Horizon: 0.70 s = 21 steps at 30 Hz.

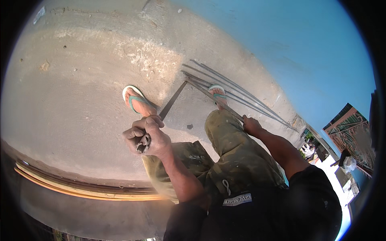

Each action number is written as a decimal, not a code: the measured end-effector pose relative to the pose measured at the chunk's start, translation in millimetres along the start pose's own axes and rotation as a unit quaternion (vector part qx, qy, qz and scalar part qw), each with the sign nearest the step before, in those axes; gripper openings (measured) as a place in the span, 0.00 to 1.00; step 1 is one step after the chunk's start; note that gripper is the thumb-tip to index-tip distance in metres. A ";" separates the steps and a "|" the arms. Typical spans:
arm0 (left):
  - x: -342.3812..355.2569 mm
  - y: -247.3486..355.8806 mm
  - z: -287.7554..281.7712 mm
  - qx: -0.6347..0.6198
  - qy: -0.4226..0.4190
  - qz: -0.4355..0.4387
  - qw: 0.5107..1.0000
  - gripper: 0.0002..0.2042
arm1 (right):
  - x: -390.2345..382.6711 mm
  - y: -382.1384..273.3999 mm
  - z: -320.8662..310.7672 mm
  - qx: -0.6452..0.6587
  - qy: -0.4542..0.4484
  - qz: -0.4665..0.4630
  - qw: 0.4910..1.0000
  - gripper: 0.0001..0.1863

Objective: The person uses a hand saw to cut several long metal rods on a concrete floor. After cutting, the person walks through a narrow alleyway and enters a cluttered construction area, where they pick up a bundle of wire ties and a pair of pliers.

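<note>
My left hand (148,136) is closed around the handle of a long, dark, tapering flat blade (173,99). Something pale and crumpled shows at the handle's butt; the exact kind of tool is unclear. The blade slants away to the right, and its narrow tip meets or overlaps the far end of a thin grey bar (225,107). I grip that bar near its close end in my right hand (251,125), beside my right knee. Several more thin grey bars (257,103) lie on the concrete beyond, some passing by my right foot.
My sandalled left foot (138,102) and right foot (217,93) stand on the concrete floor (92,104). A blue wall (297,52) rises at the far right. Long wooden strips (88,194) run along the lower left. An ornate metal grille (352,134) is at the right.
</note>
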<state>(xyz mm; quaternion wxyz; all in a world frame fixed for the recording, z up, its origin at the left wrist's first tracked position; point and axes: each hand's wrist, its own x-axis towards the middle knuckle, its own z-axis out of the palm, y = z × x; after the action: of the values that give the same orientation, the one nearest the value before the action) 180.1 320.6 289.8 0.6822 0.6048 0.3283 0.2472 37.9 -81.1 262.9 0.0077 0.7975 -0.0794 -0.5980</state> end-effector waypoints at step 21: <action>-40.0 60.5 25.9 0.118 -0.312 0.017 0.943 0.15 | -67.3 -17.2 8.9 0.229 -0.018 -0.088 0.969 0.22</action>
<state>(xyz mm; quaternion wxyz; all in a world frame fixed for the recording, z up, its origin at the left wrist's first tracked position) 176.6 282.9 356.8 0.6697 0.7333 0.1158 0.0170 13.0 -54.2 322.6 -0.2296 0.7712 -0.1437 -0.5761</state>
